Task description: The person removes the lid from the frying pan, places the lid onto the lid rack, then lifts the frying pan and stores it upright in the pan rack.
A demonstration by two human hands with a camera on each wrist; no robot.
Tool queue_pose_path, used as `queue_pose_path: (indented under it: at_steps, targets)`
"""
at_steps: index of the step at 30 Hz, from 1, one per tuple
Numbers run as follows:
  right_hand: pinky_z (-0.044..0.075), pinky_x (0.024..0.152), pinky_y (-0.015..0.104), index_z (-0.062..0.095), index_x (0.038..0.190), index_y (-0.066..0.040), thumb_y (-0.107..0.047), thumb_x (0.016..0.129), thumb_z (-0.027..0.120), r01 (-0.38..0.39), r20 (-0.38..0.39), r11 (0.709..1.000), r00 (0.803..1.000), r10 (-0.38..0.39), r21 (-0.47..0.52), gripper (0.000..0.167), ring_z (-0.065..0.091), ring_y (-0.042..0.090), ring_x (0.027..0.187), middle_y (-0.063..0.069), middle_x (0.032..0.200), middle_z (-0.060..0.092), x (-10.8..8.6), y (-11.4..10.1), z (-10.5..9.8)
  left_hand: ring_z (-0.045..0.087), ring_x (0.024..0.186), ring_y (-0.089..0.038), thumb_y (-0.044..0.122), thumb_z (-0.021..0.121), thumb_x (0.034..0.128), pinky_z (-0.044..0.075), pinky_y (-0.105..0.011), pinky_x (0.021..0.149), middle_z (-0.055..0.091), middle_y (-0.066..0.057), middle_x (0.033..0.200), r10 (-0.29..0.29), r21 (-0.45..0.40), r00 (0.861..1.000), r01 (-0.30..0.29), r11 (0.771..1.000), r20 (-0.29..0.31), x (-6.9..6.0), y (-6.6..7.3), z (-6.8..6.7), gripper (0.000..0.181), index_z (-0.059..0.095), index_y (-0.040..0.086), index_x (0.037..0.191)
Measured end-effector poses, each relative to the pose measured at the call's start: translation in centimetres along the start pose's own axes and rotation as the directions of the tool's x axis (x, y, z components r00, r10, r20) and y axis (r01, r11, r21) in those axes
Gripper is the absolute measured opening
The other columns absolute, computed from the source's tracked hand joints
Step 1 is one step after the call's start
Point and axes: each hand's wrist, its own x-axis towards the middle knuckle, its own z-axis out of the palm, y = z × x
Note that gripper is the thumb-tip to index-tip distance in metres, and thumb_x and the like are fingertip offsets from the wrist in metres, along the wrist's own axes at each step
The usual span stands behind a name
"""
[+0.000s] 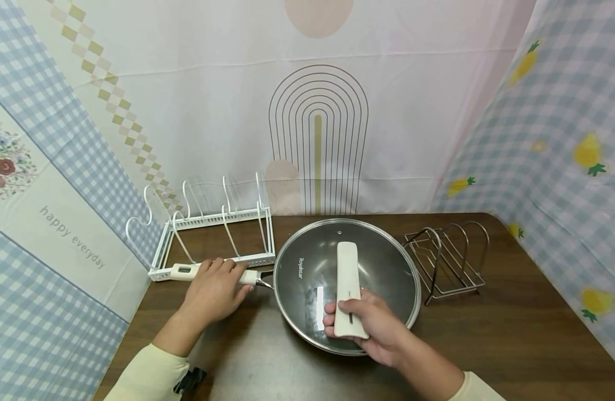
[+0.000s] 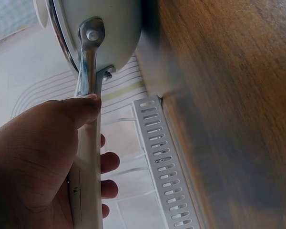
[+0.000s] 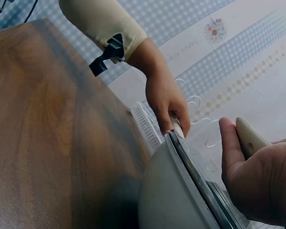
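Observation:
A pan (image 3: 164, 198) with a pale outer wall stands on the table, covered by a glass lid (image 1: 307, 239) with a metal rim. My left hand (image 1: 214, 292) grips the pan's cream handle (image 2: 89, 186), thumb near the metal bracket and fingers curled round the far side in the left wrist view. A long cream lid handle (image 1: 347, 267) rises over the lid. Its near end is in my right hand (image 1: 384, 331), thumb on top and fingers underneath. The lid hides the pan's inside.
Left of the pan, behind its handle, is a white rack (image 1: 247, 260) with upright wire loops. A smaller metal wire rack (image 1: 457, 291) stands close on the right. The brown wooden table (image 1: 517, 334) meets patterned cloth walls (image 1: 412, 111) at the back and sides.

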Motion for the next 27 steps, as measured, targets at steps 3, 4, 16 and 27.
queue_pose_path:
  at_steps: [3, 4, 16, 27]
  targets:
    - [0.058, 0.088, 0.043, 0.017, 0.136, 0.008, 0.0, 0.102, 0.047, 0.014, -0.032, 1.0, 0.999, -0.014, 0.003, 0.046, 0.069, 0.024, 0.092, 0.016, 0.109, 0.064, 0.0, 0.2, 0.1, 0.06, 0.107, -0.038, 0.044, 0.074, 0.0911, 0.041, -0.055, 0.095, 0.068, -0.013, 0.112, 0.0, -0.002, 1.0, 0.0, 1.0, 0.002, 0.0, 0.0, 0.0, 0.053, 0.066, 0.007, 0.128]
    - [0.058, 0.088, 0.044, 0.017, 0.137, 0.007, 0.0, 0.102, 0.047, 0.019, -0.041, 1.0, 0.999, -0.019, 0.008, 0.046, 0.07, 0.024, 0.092, 0.017, 0.11, 0.064, 0.0, 0.3, 0.2, 0.06, 0.107, -0.038, 0.044, 0.074, 0.0911, 0.041, -0.055, 0.094, 0.068, -0.013, 0.112, 0.0, -0.003, 1.0, 0.0, 1.0, 0.002, 0.0, 0.0, 0.1, 0.053, 0.066, 0.007, 0.128]
    - [0.06, 0.08, 0.039, 0.022, 0.135, 0.004, -0.004, 0.105, 0.044, 0.029, -0.072, 0.999, 0.997, -0.028, 0.019, 0.039, 0.065, 0.02, 0.083, 0.011, 0.105, 0.06, 0.1, 0.7, 0.7, 0.06, 0.106, -0.037, 0.043, 0.075, 0.0906, 0.042, -0.054, 0.094, 0.067, -0.013, 0.111, 0.008, -0.002, 1.0, -0.008, 1.0, -0.014, 0.0, -0.2, 0.3, 0.051, 0.066, 0.007, 0.126]
    - [0.06, 0.065, 0.035, 0.034, 0.126, 0.004, -0.016, 0.108, 0.049, 0.024, -0.143, 0.995, 0.989, -0.038, -0.098, 0.031, 0.061, 0.015, 0.072, 0.006, 0.091, 0.057, 0.4, 0.8, 1.2, 0.06, 0.106, -0.037, 0.043, 0.075, 0.0907, 0.042, -0.054, 0.094, 0.067, -0.013, 0.11, 0.017, 0.004, 0.999, -0.017, 1.0, -0.028, 0.0, -0.1, 0.1, 0.051, 0.066, 0.006, 0.125]
